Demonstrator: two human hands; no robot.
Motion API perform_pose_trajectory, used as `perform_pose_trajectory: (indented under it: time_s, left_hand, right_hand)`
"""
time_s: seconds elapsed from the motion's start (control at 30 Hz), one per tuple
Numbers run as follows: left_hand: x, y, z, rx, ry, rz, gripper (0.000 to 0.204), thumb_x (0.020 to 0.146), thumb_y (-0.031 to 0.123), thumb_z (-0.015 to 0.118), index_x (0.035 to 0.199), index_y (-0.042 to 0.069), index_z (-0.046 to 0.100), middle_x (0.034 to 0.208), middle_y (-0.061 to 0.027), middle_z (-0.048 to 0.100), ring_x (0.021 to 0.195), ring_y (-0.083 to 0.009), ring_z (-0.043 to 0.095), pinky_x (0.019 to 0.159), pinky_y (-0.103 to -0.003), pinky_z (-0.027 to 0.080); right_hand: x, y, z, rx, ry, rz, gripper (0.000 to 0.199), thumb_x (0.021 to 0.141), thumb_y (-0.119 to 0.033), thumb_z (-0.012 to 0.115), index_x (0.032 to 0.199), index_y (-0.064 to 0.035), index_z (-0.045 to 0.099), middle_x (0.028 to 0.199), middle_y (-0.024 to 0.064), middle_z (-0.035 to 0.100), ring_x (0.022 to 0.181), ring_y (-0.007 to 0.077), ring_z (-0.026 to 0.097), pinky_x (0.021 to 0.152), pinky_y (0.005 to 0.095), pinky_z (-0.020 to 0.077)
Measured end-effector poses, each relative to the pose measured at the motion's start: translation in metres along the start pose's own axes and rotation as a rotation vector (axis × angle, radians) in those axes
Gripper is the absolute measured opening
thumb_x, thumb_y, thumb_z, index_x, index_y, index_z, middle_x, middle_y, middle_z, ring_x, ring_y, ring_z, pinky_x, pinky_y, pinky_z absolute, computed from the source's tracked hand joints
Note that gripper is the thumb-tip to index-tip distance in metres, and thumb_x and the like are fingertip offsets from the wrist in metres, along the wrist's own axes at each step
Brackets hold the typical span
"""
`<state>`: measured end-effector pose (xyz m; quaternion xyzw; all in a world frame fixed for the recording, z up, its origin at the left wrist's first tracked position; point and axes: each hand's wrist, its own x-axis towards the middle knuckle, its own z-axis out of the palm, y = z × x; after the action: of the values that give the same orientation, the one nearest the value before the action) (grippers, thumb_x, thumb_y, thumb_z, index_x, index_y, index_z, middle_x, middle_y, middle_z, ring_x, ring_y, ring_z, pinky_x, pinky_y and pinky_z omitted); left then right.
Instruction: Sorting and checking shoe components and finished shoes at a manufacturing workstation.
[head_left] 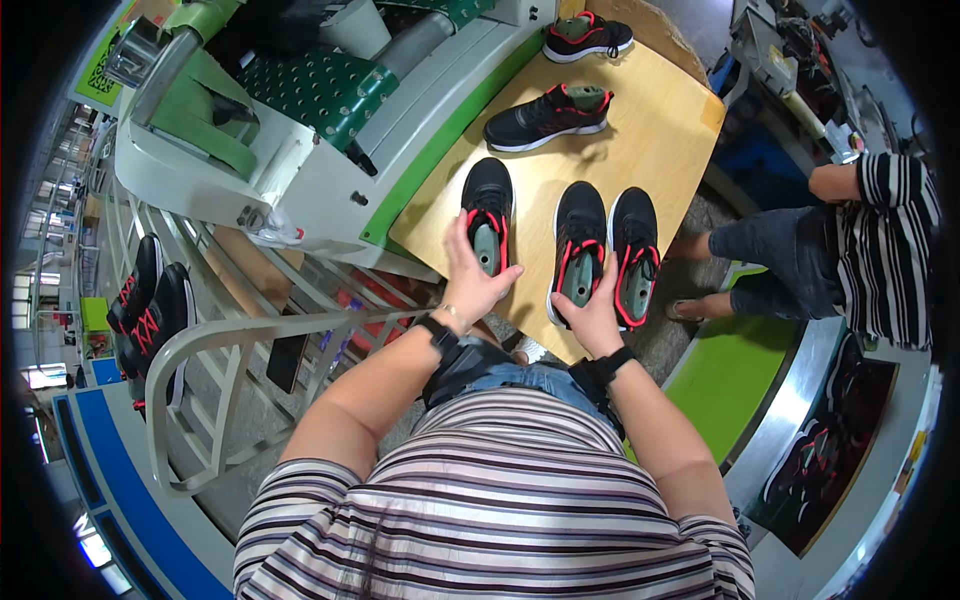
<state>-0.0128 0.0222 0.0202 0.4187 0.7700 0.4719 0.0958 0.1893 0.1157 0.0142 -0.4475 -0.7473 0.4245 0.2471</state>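
Observation:
My left hand (pixel 472 278) is closed round the heel end of a black sneaker (pixel 488 182), fingers along its left side and thumb at its right. My right hand (pixel 597 312) grips the heel of a second black sneaker (pixel 580 212), its fingertips between this one and a third sneaker (pixel 634 216) close on the right. All three point away from me on a light wooden table (pixel 535 215). Red lining shows at their collars, and grey-green shoe lasts (pixel 487 250) fill the openings. The soles' undersides are hidden.
Farther back on the tabletop lie two more lasted sneakers (pixel 540 120), turned sideways. A machine with a green perforated belt (pixel 315 90) borders the left. Metal rack rails (pixel 240 330) hold sneakers (pixel 165 315) at far left. A co-worker (pixel 850 240) stands right, beside a green surface (pixel 725 365).

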Motion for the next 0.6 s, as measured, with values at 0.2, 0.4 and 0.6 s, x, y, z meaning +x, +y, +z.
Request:
perform_pose_trajectory:
  time_s: [0.2, 0.4, 0.6]
  left_hand:
    - [0.032, 0.01, -0.031, -0.676, -0.092, -0.499, 0.106, 0.077, -0.003, 0.074, 0.159, 0.005, 0.006, 0.144, -0.0205, 0.044, 0.129, -0.0334, 0.052, 0.109, -0.041, 0.043]
    - [0.08, 0.101, -0.148, -0.952, 0.086, -0.428, 0.098, 0.08, -0.007, 0.07, 0.158, 0.005, 0.012, 0.135, -0.0161, 0.051, 0.117, -0.0233, 0.059, 0.1, -0.035, 0.05]
    - [0.191, 0.11, -0.168, -0.403, 0.629, 0.014, 0.096, 0.08, 0.001, 0.07, 0.157, 0.002, 0.012, 0.147, -0.0231, 0.038, 0.136, -0.0339, 0.042, 0.116, -0.041, 0.033]
  right_hand:
    - [0.026, -0.031, -0.032, 0.557, -0.068, 0.361, 0.073, 0.082, -0.001, 0.067, 0.149, 0.002, 0.036, 0.128, 0.0137, 0.058, 0.117, 0.0212, 0.058, 0.099, 0.0312, 0.048]
    - [0.135, -0.146, -0.069, 0.608, -0.151, 0.068, 0.061, 0.084, -0.006, 0.067, 0.141, 0.0018, 0.045, 0.126, 0.0116, 0.061, 0.112, 0.0205, 0.061, 0.099, 0.0321, 0.0485]
    - [0.356, -0.279, -0.013, 0.1, -0.028, -0.67, 0.08, 0.076, -0.028, 0.082, 0.14, 0.0087, 0.049, 0.134, 0.0243, 0.061, 0.123, 0.0295, 0.061, 0.105, 0.0347, 0.0449]
